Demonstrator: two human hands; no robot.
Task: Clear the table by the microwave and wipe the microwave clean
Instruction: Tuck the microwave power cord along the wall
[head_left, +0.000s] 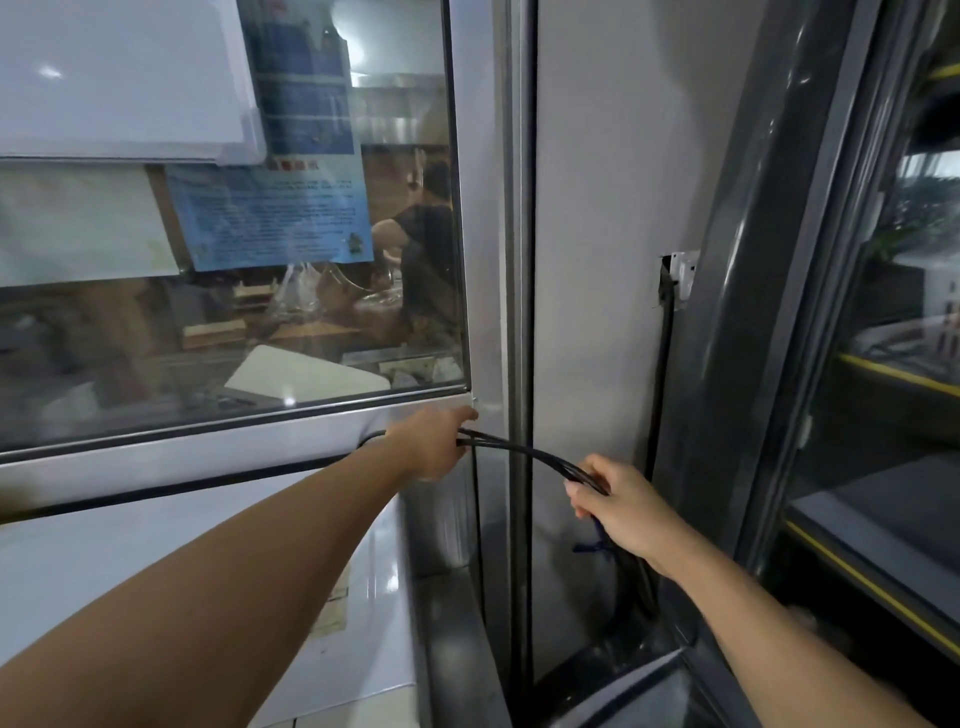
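black cable (524, 453), blue notice (270, 218)

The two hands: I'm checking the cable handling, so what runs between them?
In the head view, a bundle of black cables arcs from the left hand to the right hand, crossing the metal window frame.

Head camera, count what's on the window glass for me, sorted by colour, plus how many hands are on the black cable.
White sheets or boards on the glass: 2
Blue notices on the glass: 2
Hands on the black cable: 2, left hand, right hand
Total: 6
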